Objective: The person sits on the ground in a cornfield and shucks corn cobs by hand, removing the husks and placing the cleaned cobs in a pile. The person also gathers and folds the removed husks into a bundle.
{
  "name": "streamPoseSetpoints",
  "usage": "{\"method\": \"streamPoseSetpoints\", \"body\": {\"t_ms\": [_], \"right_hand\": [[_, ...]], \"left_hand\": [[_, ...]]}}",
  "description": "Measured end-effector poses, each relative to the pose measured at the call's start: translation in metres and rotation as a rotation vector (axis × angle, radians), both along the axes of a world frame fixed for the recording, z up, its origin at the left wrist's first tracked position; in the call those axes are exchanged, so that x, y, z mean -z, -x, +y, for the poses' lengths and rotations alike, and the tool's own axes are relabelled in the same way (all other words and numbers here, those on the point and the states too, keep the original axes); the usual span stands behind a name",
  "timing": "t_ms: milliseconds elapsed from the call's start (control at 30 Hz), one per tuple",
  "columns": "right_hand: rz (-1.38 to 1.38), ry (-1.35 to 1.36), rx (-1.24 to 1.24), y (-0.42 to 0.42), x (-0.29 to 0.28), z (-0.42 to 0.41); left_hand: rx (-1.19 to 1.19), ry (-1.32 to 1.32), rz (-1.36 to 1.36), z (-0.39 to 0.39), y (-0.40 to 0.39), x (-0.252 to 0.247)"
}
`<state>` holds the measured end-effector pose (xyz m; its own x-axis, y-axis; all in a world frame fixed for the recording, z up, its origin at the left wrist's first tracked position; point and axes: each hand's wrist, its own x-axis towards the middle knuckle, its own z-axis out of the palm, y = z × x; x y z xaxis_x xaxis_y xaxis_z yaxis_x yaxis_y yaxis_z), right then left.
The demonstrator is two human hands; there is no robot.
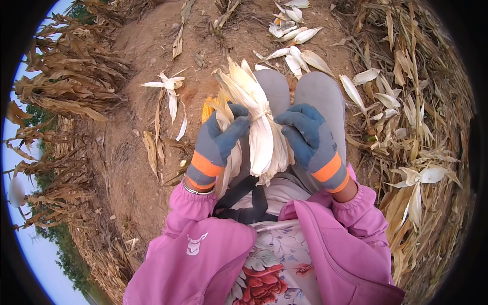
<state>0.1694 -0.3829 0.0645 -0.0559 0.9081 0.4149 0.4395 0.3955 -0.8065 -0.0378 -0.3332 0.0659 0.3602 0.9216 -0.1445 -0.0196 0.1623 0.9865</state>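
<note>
A bundle of dry corn husks (261, 141) stands over my lap, drawn in at a narrow waist with a husk strip wrapped around it. My left hand (225, 131), in a blue-and-grey work glove, grips loose husk (230, 164) at the bundle's left side. Just beyond that hand shows a yellow corn ear (207, 109), partly covered; whether the hand holds it too is unclear. At the right edge near the waist, the gloved fingertips of my right hand (307, 133) pinch the husk. The inside of the bundle is hidden.
Beyond my knees (319, 89), several pale-husked corn ears (293, 32) lie on bare soil (141, 45). Dry cornstalks are heaped along the right (427, 126), and more stalks (68, 72) stand at the left. Peeled husks (169, 85) lie left of my hands.
</note>
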Motion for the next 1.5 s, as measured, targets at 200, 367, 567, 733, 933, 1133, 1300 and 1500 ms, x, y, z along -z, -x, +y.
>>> {"method": "streamPoseSetpoints", "body": {"t_ms": [200, 367, 567, 733, 933, 1133, 1300, 1500], "right_hand": [[0.028, -0.016, -0.057, 0.002, -0.004, 0.007], [0.029, -0.002, -0.085, 0.003, -0.003, 0.014], [0.056, -0.007, -0.116, 0.014, -0.007, 0.016], [0.056, -0.024, -0.176, 0.020, -0.021, 0.020], [0.163, 0.072, -0.286, 0.037, -0.033, 0.026], [0.448, 0.410, -0.434, 0.057, -0.047, 0.034], [0.433, 0.561, -0.455, 0.069, -0.061, 0.042], [0.692, 0.550, -0.499, 0.071, -0.049, 0.049]], "left_hand": [[-0.098, 0.124, -0.148, 0.000, 0.001, -0.008], [-0.169, 0.149, -0.166, -0.004, 0.004, -0.010], [-0.233, 0.111, -0.186, -0.007, 0.007, -0.016], [-0.293, 0.102, -0.140, -0.008, 0.012, -0.012], [-0.331, 0.040, -0.208, -0.012, 0.009, -0.030], [-0.274, 0.097, -0.334, -0.013, 0.005, -0.056], [-0.184, 0.039, -0.308, -0.006, 0.002, -0.061], [-0.129, 0.012, -0.435, -0.002, -0.008, -0.059]]}}
